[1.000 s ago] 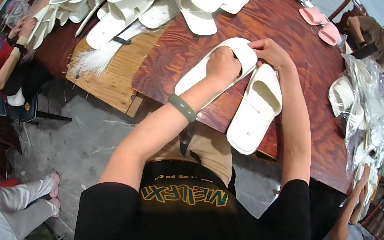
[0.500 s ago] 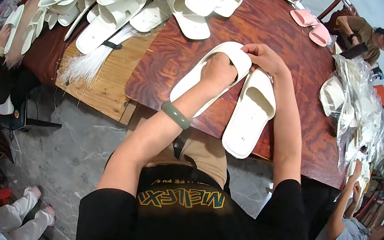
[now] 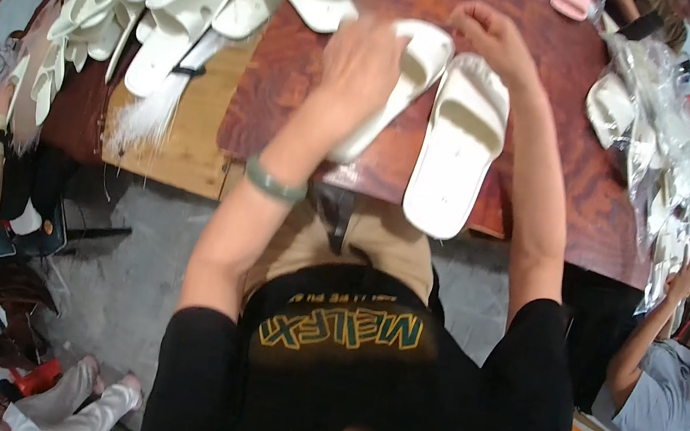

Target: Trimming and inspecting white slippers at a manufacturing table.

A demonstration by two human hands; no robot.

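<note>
Two white slide slippers lie side by side at the table's near edge. My left hand (image 3: 360, 66), smeared by motion, is over the left slipper (image 3: 422, 59) and covers part of its strap and side; its fingers cannot be made out. The right slipper (image 3: 451, 173) is in full view, toe pointing away, its heel reaching past the table edge. Just beyond the toes, my right hand (image 3: 489, 41) hovers with loosely bent fingers, apart from both slippers, and nothing shows in it.
A heap of white slippers (image 3: 183, 13) covers the table's far left, beside a bundle of white strands (image 3: 152, 102) with a dark tie. Pink slippers (image 3: 572, 0) lie at the far right. Clear plastic bags (image 3: 666, 130) hold white slippers on the right. Other people sit around the table (image 3: 553, 139).
My left hand has come out of the left slipper's strap and moved left. My right hand has let go of that slipper's toe and lifted away. The whole view has shifted.
</note>
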